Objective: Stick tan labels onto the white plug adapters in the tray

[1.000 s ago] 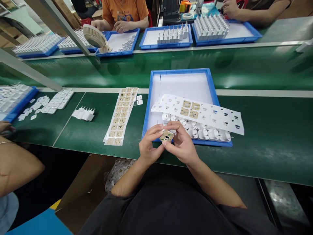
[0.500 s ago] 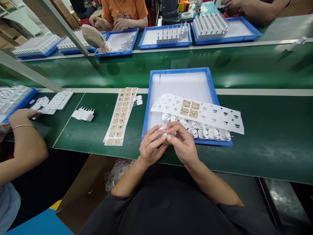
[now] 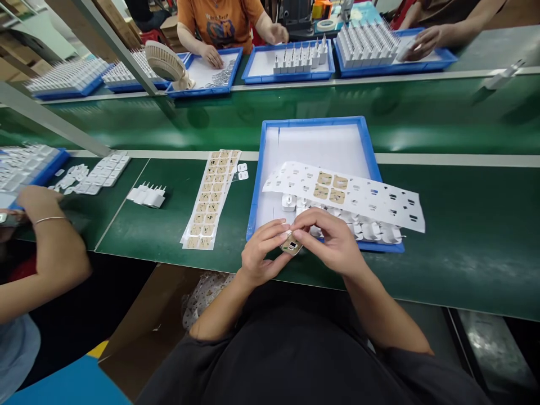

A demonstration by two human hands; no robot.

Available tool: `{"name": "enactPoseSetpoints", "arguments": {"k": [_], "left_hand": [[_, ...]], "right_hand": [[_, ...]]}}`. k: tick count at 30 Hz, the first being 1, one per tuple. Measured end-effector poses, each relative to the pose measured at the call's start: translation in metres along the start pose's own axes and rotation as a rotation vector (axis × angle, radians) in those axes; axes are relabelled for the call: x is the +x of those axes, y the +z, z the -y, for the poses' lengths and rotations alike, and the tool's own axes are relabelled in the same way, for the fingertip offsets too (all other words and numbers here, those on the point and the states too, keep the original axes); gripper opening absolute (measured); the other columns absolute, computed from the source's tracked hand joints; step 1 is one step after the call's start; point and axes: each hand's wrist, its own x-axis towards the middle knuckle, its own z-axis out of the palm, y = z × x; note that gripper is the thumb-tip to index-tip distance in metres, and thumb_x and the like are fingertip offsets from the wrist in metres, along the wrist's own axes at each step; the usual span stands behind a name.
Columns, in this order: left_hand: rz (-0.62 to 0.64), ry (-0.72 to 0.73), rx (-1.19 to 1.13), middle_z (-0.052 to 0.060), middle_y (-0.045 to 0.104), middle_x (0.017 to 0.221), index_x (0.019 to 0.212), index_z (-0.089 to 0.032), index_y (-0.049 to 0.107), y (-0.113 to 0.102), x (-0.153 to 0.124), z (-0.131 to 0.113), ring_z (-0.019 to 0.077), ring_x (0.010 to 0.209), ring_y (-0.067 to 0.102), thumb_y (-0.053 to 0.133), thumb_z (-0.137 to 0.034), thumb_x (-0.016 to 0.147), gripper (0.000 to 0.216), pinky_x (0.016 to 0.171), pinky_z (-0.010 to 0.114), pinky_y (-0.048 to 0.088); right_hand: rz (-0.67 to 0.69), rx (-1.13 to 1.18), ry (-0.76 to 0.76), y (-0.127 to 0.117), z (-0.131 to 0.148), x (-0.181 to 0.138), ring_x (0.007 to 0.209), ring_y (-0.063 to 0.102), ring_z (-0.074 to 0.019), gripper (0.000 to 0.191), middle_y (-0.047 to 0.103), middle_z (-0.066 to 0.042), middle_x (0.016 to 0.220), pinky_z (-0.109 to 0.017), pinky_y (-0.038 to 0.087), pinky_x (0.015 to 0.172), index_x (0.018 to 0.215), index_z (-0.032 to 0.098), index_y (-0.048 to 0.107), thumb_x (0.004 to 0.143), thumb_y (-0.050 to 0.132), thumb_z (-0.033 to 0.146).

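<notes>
Between the fingers of my left hand (image 3: 264, 253) is a small white plug part (image 3: 291, 245), its upturned face covered by a tan sticker with dark openings. My right hand (image 3: 331, 242) pinches with thumb and forefinger at the top edge of that same piece. Just beyond, a blue tray (image 3: 366, 149) holds several white plug parts (image 3: 371, 231) along its near side. A white backing sheet (image 3: 379, 201) with a few tan stickers (image 3: 330, 187) left on it lies across them.
To the left lie strips of tan stickers (image 3: 206, 205) and a group of white plugs (image 3: 147, 195). A co-worker's arm (image 3: 54, 242) is at the far left, near white covers (image 3: 105, 171). Across the green bench, people work behind trays and a beige fan (image 3: 166, 64).
My right hand has shifted right and its fingers have lifted off the face, so the tan sticker now shows. Across the bench, a co-worker's hands have spread apart; another's reaches into a tray.
</notes>
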Motion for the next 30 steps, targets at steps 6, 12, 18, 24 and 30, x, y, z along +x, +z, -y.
{"name": "enactPoseSetpoints", "arguments": {"k": [6, 12, 18, 24, 30], "left_hand": [[-0.015, -0.201, 0.041, 0.014, 0.074, 0.125, 0.138, -0.021, 0.059, -0.005, -0.011, -0.002, 0.026, 0.116, 0.075, 0.078, -0.022, 0.089, 0.052, 0.095, 0.038, 0.066], [-0.154, -0.621, 0.107, 0.013, 0.066, 0.132, 0.146, -0.025, 0.055, -0.041, -0.019, 0.019, 0.025, 0.118, 0.07, 0.075, -0.031, 0.091, 0.059, 0.089, 0.032, 0.065], [-0.244, -0.667, 0.455, 0.01, 0.069, 0.121, 0.121, -0.023, 0.069, -0.117, -0.022, 0.046, 0.0243, 0.109, 0.069, 0.082, -0.037, 0.083, 0.043, 0.093, 0.037, 0.06], [-0.132, -0.802, 0.755, 0.01, 0.065, 0.117, 0.116, -0.02, 0.059, -0.196, -0.029, 0.101, 0.0228, 0.108, 0.066, 0.071, -0.028, 0.085, 0.035, 0.085, 0.032, 0.059], [-0.029, -0.87, 0.935, 0.013, 0.065, 0.116, 0.101, -0.021, 0.058, -0.235, -0.028, 0.141, 0.032, 0.117, 0.059, 0.072, -0.022, 0.08, 0.026, 0.1, 0.046, 0.049]], "right_hand": [[0.007, -0.362, -0.332, 0.005, -0.006, -0.007, 0.088, 0.073, -0.0242, 0.015, 0.077, -0.006, 0.099, -0.042, 0.063, 0.08, 0.101, 0.032, 0.073, 0.094, 0.069, 0.019], [0.275, -0.157, -0.306, 0.049, -0.016, -0.045, 0.08, 0.072, -0.0156, 0.009, 0.073, -0.004, 0.09, -0.026, 0.059, 0.073, 0.106, 0.023, 0.062, 0.104, 0.055, 0.016], [0.886, -0.221, -0.082, 0.15, -0.059, -0.077, 0.094, 0.074, -0.0228, 0.022, 0.075, -0.011, 0.103, -0.034, 0.059, 0.085, 0.115, 0.018, 0.067, 0.104, 0.049, 0.016], [1.066, -0.227, 0.026, 0.243, -0.1, -0.075, 0.13, 0.066, -0.0297, 0.049, 0.061, -0.021, 0.145, -0.041, 0.055, 0.107, 0.143, 0.014, 0.059, 0.094, 0.06, 0.01], [1.128, -0.177, 0.105, 0.229, -0.105, -0.078, 0.146, 0.055, -0.0348, 0.06, 0.028, -0.024, 0.173, -0.045, 0.046, 0.12, 0.153, 0.016, 0.053, 0.094, 0.064, 0.015]]}}
